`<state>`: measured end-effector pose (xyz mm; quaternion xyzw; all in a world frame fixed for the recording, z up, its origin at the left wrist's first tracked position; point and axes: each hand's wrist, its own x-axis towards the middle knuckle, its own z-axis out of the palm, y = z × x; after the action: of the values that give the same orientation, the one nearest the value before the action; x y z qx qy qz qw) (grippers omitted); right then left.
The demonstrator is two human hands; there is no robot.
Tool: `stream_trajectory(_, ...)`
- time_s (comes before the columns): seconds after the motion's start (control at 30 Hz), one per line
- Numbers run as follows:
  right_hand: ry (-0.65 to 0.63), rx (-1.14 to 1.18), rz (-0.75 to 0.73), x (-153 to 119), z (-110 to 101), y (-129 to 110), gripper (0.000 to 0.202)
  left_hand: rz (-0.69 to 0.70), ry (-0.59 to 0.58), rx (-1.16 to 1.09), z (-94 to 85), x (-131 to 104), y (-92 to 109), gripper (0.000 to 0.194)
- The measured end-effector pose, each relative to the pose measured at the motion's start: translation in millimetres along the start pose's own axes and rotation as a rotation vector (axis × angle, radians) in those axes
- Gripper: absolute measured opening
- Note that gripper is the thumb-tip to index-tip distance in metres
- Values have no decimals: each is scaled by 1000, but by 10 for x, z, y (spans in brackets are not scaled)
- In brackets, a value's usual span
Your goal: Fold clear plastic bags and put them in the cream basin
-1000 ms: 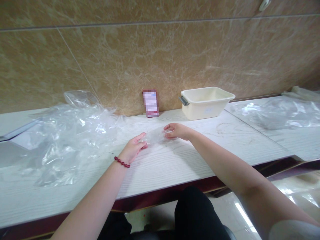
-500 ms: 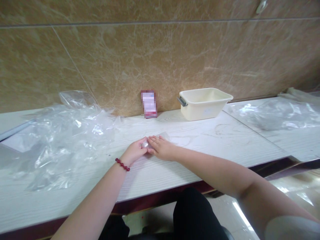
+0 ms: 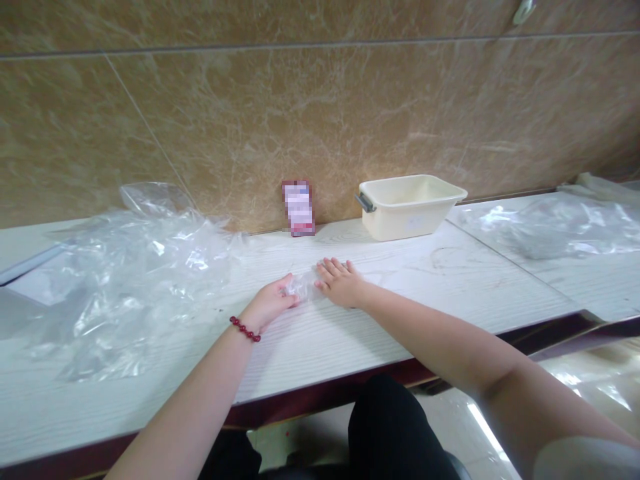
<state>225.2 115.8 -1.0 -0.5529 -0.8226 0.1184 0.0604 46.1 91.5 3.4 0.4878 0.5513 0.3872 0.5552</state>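
A small clear plastic bag (image 3: 303, 287) lies crumpled on the white table between my hands. My left hand (image 3: 275, 298), with a red bead bracelet above it on the wrist, grips the bag's left end between thumb and fingers. Flat on the bag's right part rests my right hand (image 3: 341, 283), palm down with fingers spread. What, if anything, is inside the bag cannot be made out.
A large heap of clear plastic bags (image 3: 145, 267) covers the table's left side. Against the marble wall stand a blurred red-and-white card (image 3: 300, 208) and a cream plastic bin (image 3: 405, 225) with a grey handle. More clear plastic (image 3: 570, 227) lies far right.
My right hand has slid to the right, away from my left hand, and its fingers have spread. More of the plastic bag shows between the hands. My left hand has stayed in place.
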Motion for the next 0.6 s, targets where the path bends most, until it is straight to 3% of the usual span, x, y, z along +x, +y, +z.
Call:
stream_trajectory(0.07, 61, 64, 116, 28, -63, 76, 54, -1, 8, -29, -13, 4, -24, 64)
stream_trajectory(0.13, 214, 206, 190, 52, -153, 129, 49, 8, 56, -21, -40, 16, -49, 67)
stream_trajectory(0.23, 401, 649, 140, 48, -277, 96, 38, 103, 184, 111, -75, 18, -44, 72)
stream_trajectory(0.3, 324, 1084, 94, 8, -316, -4, 32, 272, 285, 276, -61, -8, -2, 70)
stream_trajectory(0.4, 53, 1647, 51, -81, -320, -177, 27, 618, 381, 625, 45, -95, 74, 60)
stream_trajectory(0.5, -153, 1920, 70, -142, -311, -258, 25, 839, 361, 1037, 218, -209, 110, 57)
stream_trajectory(0.6, -236, 2021, 118, -137, -297, -239, 22, 864, 308, 1370, 366, -313, 114, 58)
